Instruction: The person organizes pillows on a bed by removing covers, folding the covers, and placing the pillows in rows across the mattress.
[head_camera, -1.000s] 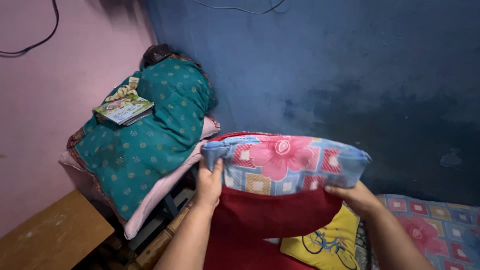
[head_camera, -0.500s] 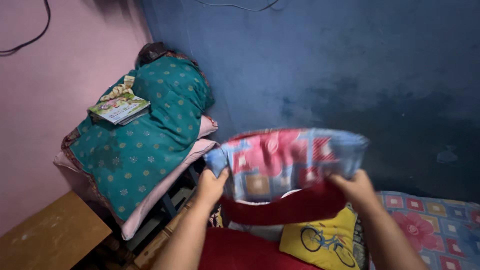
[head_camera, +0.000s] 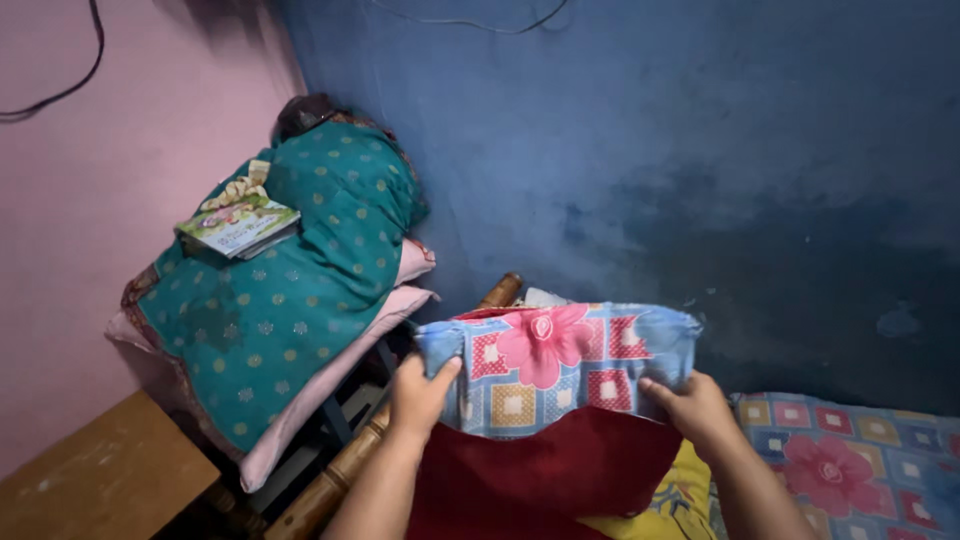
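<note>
I hold a blue pillowcase (head_camera: 560, 365) with pink flowers and red and yellow squares, bunched over the top of a dark red pillow (head_camera: 545, 475). My left hand (head_camera: 420, 395) grips the cover's left edge. My right hand (head_camera: 690, 405) grips its right edge. The red pillow's lower part sticks out below the cover. A yellow cloth with a bicycle print (head_camera: 675, 500) lies under the pillow.
A pile covered in teal dotted cloth (head_camera: 290, 290) sits at the left on pink cushions, with booklets (head_camera: 238, 225) on top. A wooden bed rail (head_camera: 345, 470) runs below. A patterned bedsheet (head_camera: 850, 465) lies at the right. A wooden surface (head_camera: 90, 480) is at the lower left.
The pillow and cover dropped lower and shifted slightly, and the cover has been pulled further down over the red pillow. Both hands kept their grip on the cover's edges.
</note>
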